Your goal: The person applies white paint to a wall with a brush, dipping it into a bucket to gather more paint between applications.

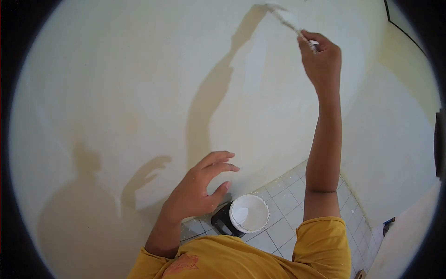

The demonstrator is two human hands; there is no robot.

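My right hand (pixel 320 58) is raised high and grips a paint-covered brush (pixel 290 21), whose tip touches the cream wall (pixel 139 83) near the top of the view. My left hand (pixel 202 186) hovers lower down in front of the wall, fingers spread and holding nothing. Below it on the floor stands a round bucket of white paint (pixel 249 214) with a black handle. I wear a yellow shirt.
The floor (pixel 288 200) is laid with pale square tiles and meets the wall in a corner at the right. A second wall (pixel 395 139) runs along the right. A small dark object (pixel 388 226) lies near its base.
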